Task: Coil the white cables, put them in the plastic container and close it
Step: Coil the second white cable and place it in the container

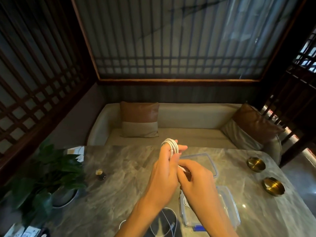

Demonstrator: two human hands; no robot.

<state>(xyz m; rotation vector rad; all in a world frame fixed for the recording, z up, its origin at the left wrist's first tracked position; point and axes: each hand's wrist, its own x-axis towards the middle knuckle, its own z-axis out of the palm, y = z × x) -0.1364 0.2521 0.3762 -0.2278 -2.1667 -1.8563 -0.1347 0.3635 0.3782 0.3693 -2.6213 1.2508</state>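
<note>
Hidden/unclear: right forearm crosses the container, so most of its inside is covered. A pale strand shows at its left wall; I cannot tell more. The frame's bottom edge cuts off both forearms, and also the second cable, which lies loose on a dark patch at the table's near edge.

Task item: white cable is wound in several loops round the fingers of the left hand, raised above the middle of the table. Fingertips poke out past the loops; thumb is pressed onto the coil.

Right hand: fingers curled, pinching a short run of the same cable just beside the left palm. The cable's tip is not visible.

Edges/room: container is open, near the near-right side. Lid lies flat beyond it, apart. Two brass bowls sit along the right edge and a plant at the left edge. Bare tabletop lies between plant and hands.
</note>
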